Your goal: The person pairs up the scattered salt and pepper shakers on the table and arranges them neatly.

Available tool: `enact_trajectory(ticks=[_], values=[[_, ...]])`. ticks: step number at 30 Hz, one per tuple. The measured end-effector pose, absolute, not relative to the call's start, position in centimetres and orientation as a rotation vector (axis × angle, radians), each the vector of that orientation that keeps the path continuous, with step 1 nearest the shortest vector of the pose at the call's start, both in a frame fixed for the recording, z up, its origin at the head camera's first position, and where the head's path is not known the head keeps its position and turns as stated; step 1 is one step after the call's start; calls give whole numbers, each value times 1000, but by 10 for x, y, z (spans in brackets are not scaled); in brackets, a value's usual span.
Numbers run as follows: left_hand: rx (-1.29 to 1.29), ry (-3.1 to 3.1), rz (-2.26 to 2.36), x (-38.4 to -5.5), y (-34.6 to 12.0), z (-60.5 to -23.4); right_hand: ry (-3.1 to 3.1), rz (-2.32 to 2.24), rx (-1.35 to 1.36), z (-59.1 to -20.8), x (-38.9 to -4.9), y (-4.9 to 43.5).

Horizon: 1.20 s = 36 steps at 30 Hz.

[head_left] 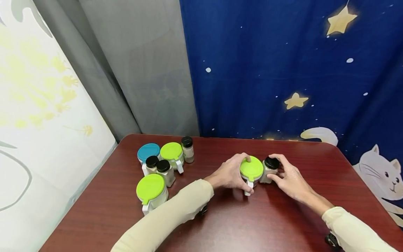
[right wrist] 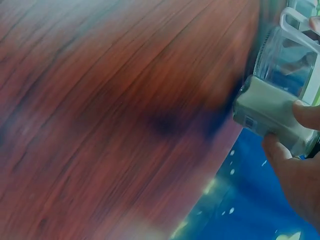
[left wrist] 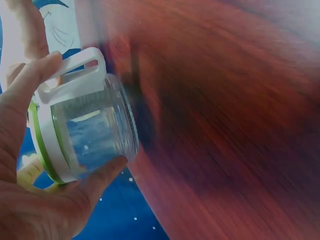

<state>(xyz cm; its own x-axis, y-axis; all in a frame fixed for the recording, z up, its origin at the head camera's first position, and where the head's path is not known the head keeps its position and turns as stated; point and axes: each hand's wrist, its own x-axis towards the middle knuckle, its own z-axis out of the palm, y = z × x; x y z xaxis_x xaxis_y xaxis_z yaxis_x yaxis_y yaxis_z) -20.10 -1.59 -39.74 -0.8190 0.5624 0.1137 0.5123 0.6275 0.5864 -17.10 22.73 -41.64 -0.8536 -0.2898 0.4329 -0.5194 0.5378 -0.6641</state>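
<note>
Well, nearest me on the counter (head_left: pixel 267 224), a green-topped jar (head_left: pixel 151 187) stood well left of the clear handled jar (head_left: pixel 252 168). I saw the left hand (head_left: pixel 231 171) grasping that clear jar, upright under its green lid, and the right hand (head_left: pixel 289 176) pinching a square jar (head_left: pixel 269 172) just to its right; whether these two touched, I couldn't tell. Farther off, left of the clear jar, I made out two black-capped jars (head_left: pixel 163 166), then a blue-topped jar (head_left: pixel 148 152), another green-lidded jar (head_left: pixel 171 151) and a shaker (head_left: pixel 188 152). Behind it hung a starry blue curtain (head_left: pixel 252 70).
</note>
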Motion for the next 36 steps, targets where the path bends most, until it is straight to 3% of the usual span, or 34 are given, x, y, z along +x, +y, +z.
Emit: enact_trajectory(ticks=[16,22,36], values=[[905,2715,1004,-247,51,-405,-2513,1095,538,-415,-193,280],[812,2724,1018,-250,64,-414,-2570,1129,492,-422,-203,291],[854,2638,1044,-255,80,-410,-2598,1078,483,-422,-206,311]])
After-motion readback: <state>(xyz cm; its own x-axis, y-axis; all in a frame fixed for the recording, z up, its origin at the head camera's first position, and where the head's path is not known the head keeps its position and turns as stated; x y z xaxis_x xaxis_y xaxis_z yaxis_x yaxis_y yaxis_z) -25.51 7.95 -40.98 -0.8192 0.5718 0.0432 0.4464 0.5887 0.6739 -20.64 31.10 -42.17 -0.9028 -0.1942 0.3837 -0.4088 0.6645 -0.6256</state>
